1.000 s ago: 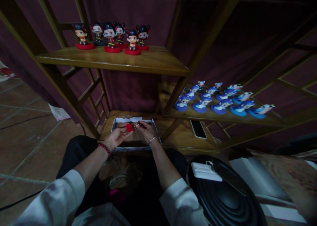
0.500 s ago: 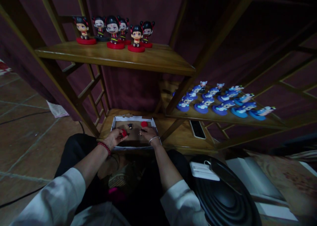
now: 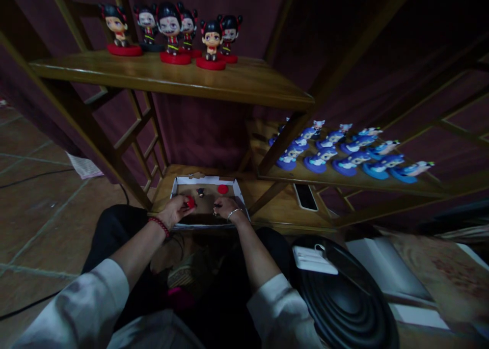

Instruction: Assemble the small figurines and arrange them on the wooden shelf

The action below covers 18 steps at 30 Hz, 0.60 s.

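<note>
A shallow white-edged box (image 3: 240,198) with a brown inside rests on the low wooden shelf. My left hand (image 3: 178,209), over its left side, grips a red disc (image 3: 190,203) between thumb and fingers. On the right side of the box, my right hand (image 3: 225,207) is closed on a small dark-haired figure (image 3: 216,209), mostly hidden by the fingers. Another small dark figure part (image 3: 200,192) lies near the box's back edge. A second red disc (image 3: 223,189) lies behind my right hand, apart from it.
Several black-haired figurines (image 3: 170,30) on round bases stand on the upper shelf (image 3: 171,81). Several blue figurines (image 3: 319,159) occupy the right shelf. A phone (image 3: 305,197) lies right of the box. A white object (image 3: 314,260) sits on a black ridged stool (image 3: 347,303).
My right hand has shifted slightly left and forward from the disc at the back, which now shows fully. My left hand still holds its red disc. The camera view has shifted a little.
</note>
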{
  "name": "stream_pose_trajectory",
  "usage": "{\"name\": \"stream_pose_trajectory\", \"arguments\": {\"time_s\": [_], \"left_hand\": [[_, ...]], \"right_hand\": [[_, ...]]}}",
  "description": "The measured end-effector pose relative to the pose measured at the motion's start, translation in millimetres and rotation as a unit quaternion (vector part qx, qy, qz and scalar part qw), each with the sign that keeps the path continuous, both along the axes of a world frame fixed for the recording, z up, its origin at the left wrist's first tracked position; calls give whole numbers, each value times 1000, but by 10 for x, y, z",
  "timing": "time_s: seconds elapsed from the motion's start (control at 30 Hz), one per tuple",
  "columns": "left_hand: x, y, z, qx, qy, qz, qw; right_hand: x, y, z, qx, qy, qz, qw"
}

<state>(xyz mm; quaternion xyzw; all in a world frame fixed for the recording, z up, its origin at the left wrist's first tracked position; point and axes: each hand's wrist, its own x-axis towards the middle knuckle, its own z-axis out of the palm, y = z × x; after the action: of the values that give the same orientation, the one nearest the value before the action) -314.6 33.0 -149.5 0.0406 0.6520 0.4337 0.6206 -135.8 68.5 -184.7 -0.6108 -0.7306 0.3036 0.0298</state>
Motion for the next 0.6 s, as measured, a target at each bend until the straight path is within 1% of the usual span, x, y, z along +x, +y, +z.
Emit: {"name": "stream_pose_trajectory", "arguments": {"time_s": [0.07, 0.13, 0.2, 0.27, 0.37, 0.47, 0.53, 0.6], "left_hand": [[8, -2, 13, 14, 20, 6, 1000], [35, -13, 11, 48, 71, 20, 996], [74, -28, -9, 89, 132, 36, 987], [108, -36, -39, 119, 172, 50, 977], [126, -29, -77, 130, 161, 72, 976], [114, -22, -97, 109, 115, 107, 982], [104, -30, -104, 87, 97, 99, 987], [95, -42, -110, 67, 91, 63, 992]], "right_hand": [[21, -4, 81, 5, -26, 9, 1000], [46, -10, 157, 13, -50, 18, 999], [72, -11, 214, 27, -55, 16, 998], [98, 0, 249, 41, -46, 3, 998], [131, 36, 262, 56, -17, -35, 998], [141, 78, 233, 65, 16, -61, 996], [127, 102, 196, 64, 36, -59, 996], [97, 126, 148, 58, 48, -54, 996]]}}
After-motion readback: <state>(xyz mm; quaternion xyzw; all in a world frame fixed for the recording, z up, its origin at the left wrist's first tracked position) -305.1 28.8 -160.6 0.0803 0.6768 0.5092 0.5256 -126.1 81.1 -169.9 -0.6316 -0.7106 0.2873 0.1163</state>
